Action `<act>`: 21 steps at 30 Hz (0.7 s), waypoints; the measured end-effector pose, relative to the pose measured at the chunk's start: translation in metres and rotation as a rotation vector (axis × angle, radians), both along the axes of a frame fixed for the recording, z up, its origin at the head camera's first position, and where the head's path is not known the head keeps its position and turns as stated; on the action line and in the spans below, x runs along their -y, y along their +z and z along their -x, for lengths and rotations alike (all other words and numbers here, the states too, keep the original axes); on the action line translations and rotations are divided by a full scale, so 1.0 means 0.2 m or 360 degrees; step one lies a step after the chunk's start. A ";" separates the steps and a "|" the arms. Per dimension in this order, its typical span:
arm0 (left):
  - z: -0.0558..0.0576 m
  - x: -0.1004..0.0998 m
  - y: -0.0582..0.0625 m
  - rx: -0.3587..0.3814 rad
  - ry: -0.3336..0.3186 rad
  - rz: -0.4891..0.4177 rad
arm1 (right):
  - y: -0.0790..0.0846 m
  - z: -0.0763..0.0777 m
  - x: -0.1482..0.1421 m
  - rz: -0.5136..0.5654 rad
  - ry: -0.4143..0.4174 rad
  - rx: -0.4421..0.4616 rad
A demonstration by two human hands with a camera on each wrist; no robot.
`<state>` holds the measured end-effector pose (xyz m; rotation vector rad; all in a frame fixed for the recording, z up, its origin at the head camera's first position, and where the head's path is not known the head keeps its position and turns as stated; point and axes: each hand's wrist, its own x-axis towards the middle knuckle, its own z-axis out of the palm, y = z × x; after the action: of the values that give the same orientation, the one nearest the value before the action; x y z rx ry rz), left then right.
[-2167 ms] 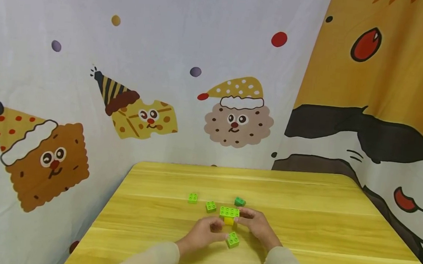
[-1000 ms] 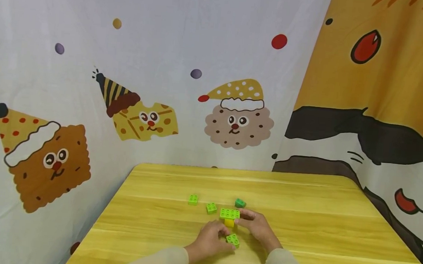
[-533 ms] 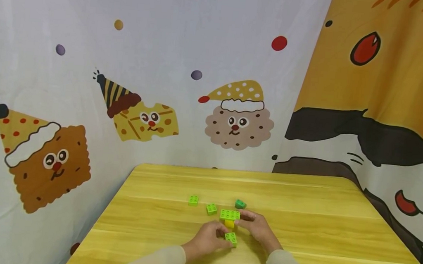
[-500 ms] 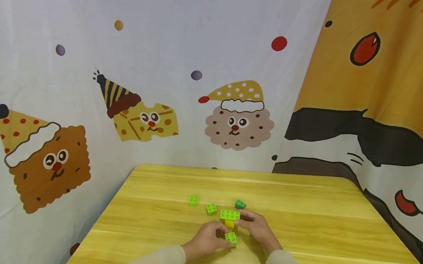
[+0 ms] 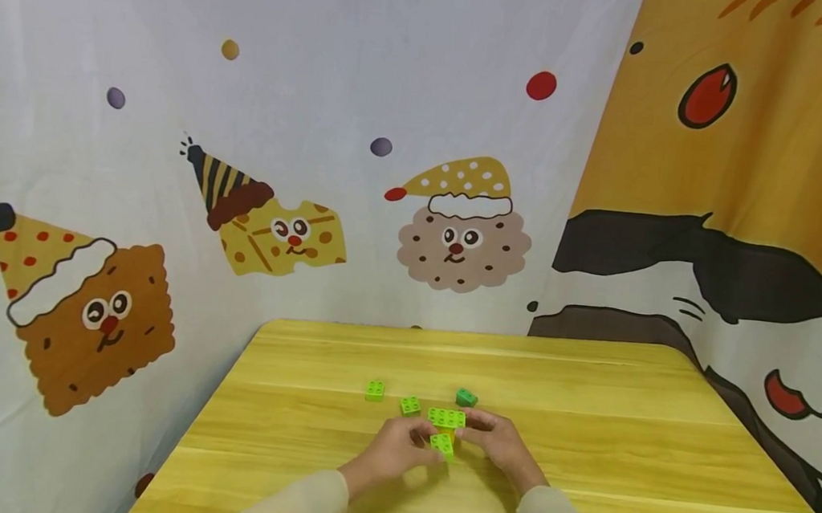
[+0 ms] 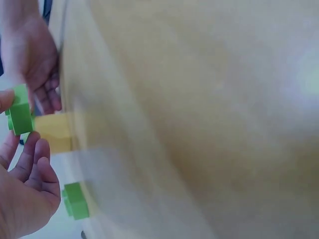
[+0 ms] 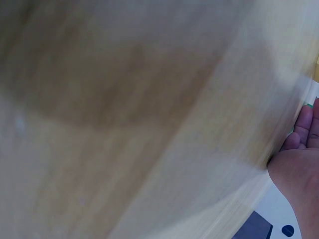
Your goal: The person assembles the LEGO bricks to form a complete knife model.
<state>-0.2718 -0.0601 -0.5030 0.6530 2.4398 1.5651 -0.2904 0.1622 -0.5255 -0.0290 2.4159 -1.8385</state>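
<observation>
In the head view my left hand (image 5: 390, 451) pinches a small lime green building brick (image 5: 442, 444) between thumb and fingers. The left wrist view shows that brick (image 6: 21, 112) raised above the table, its studs facing away. Just behind it stands a longer lime green brick (image 5: 447, 417) on top of a yellow brick (image 5: 450, 432), mostly hidden by the pinched one. My right hand (image 5: 505, 443) holds this stack at its right end, thumb in front and fingers behind. The right wrist view catches only part of the right hand (image 7: 299, 159), at its right edge.
Two more lime bricks lie left of the stack, one close by (image 5: 410, 406) and one farther off (image 5: 375, 390). A dark green brick (image 5: 466, 398) rests behind the stack. The wooden table (image 5: 589, 383) ends at a printed cloth (image 5: 320, 120).
My left hand reached the small lime brick in front, pinched it, turned it slightly and brought it up and away from me to the stack. The right hand stayed in place.
</observation>
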 end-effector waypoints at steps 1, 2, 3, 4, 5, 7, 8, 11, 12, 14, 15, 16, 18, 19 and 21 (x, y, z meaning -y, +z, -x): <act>0.01 0.01 0.01 0.0008 0.0010 -0.0009 | 0.00 0.00 0.00 -0.0008 0.0002 0.0003; 0.01 0.01 0.02 0.0017 0.0023 -0.0022 | 0.00 0.00 0.00 -0.0015 0.0006 0.0009; 0.02 0.02 0.03 0.0026 0.0036 -0.0033 | 0.00 0.00 0.00 -0.0021 0.0005 0.0012; 0.03 0.02 0.03 0.0023 0.0052 -0.0037 | 0.00 0.00 0.00 -0.0020 0.0004 0.0015; 0.04 0.03 0.04 0.0014 0.0068 -0.0042 | 0.00 0.00 0.00 -0.0022 0.0003 0.0015; 0.06 0.03 0.06 -0.0009 0.0106 -0.0041 | 0.01 0.00 0.00 -0.0014 0.0008 0.0014; 0.07 0.04 0.06 -0.0020 0.0123 -0.0037 | 0.01 0.00 0.00 -0.0008 0.0009 0.0013; 0.10 0.04 0.08 -0.0053 0.0153 -0.0033 | 0.01 0.00 0.00 0.0003 0.0014 0.0005; 0.12 0.04 0.09 -0.0065 0.0155 -0.0037 | 0.02 -0.01 0.00 0.0003 0.0020 0.0008; 0.14 0.04 0.10 -0.0082 0.0151 -0.0058 | 0.02 -0.01 0.00 0.0006 0.0013 0.0007; 0.15 0.04 0.10 -0.0081 0.0148 -0.0069 | 0.02 -0.01 0.00 0.0005 0.0013 0.0006; 0.16 0.03 0.10 -0.0081 0.0147 -0.0079 | 0.02 -0.01 0.00 0.0011 0.0011 0.0012; 0.18 0.03 0.11 -0.0073 0.0150 -0.0094 | 0.02 -0.01 0.00 0.0022 0.0010 0.0016; 0.18 0.03 0.11 -0.0068 0.0155 -0.0100 | 0.02 -0.01 0.00 0.0029 0.0005 0.0017; 0.20 0.03 0.11 -0.0066 0.0169 -0.0099 | 0.02 -0.01 0.00 0.0035 0.0010 0.0018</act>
<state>-0.3115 -0.0656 -0.4804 0.5801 2.5028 1.6895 -0.2876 0.1624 -0.5214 -0.0276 2.3855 -1.8572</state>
